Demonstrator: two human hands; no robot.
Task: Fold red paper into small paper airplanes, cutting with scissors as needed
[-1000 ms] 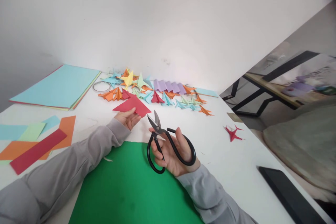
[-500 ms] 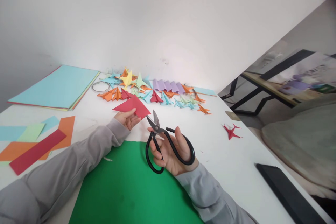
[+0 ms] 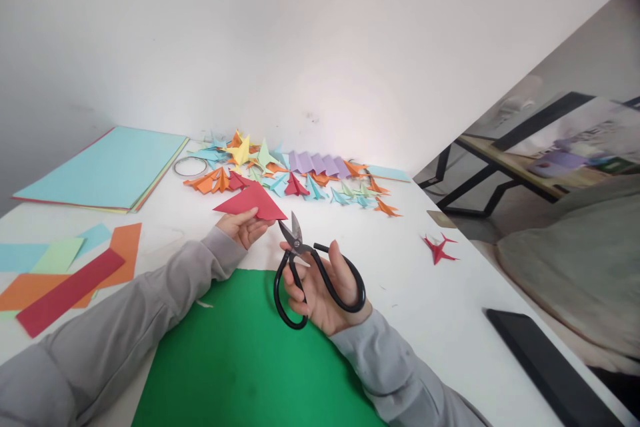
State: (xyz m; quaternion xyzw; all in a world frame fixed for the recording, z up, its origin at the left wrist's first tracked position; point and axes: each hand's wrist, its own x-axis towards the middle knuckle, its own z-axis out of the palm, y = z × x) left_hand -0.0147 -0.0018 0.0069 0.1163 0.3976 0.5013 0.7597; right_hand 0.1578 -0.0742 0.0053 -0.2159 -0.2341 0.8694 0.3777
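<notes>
My left hand (image 3: 245,227) pinches a folded red paper triangle (image 3: 250,199) by its lower edge, above the white table. A pair of black-handled scissors (image 3: 297,247) is in my right hand (image 3: 320,293), with fingers and thumb through the loops. The blades are spread apart and point up, close to the triangle's right corner; whether they touch it I cannot tell. Beneath my hands lies a large green sheet (image 3: 240,353).
Folded paper shapes (image 3: 295,183) in several colours line the wall. At left are stacked coloured sheets (image 3: 100,167), a wire ring (image 3: 190,166) and paper strips (image 3: 70,293). A red paper figure (image 3: 438,249) and a black flat object (image 3: 545,363) lie on the right.
The red triangle's right corner is now level and nearer the scissor blades. The scissors remain spread, shifted slightly left in view. Both hands keep their holds.
</notes>
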